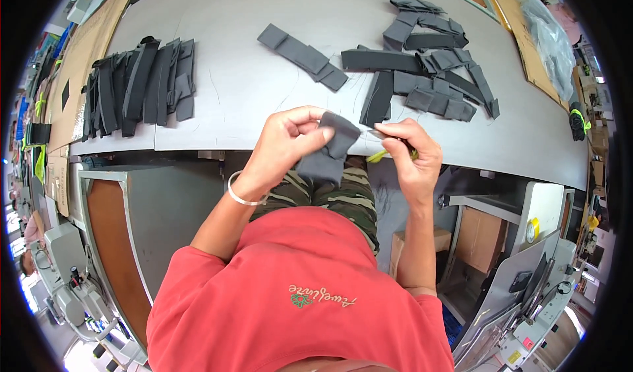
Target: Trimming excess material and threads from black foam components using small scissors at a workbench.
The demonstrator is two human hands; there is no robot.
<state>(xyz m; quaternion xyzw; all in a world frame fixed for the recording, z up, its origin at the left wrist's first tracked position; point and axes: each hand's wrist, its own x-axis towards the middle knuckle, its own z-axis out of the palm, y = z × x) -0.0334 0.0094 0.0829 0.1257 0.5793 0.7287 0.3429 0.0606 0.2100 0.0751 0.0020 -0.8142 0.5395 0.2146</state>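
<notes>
My left hand [288, 136] pinches a folded dark grey fabric strip [339, 138] between thumb and fingers, just in front of the table's near edge. The strip's lower end hangs down over my lap. In my right hand [415, 159] is a small pair of thread snips [377, 133], largely covered by the fingers. Their metal tip points left, close to the strip's right edge; whether they touch, I cannot tell. A yellow-green ribbon [377, 156] shows beside the right hand. Beyond my hands, a single grey fabric strip [303, 57] lies slantwise on the table.
The grey table [227, 16] carries a row of dark strips [135, 85] at left and a loose heap of strips [435, 65] at right. Loose threads lie scattered about. Cardboard [527, 42] and clear plastic [550, 45] line the right edge. A cabinet [171, 220] stands below, left.
</notes>
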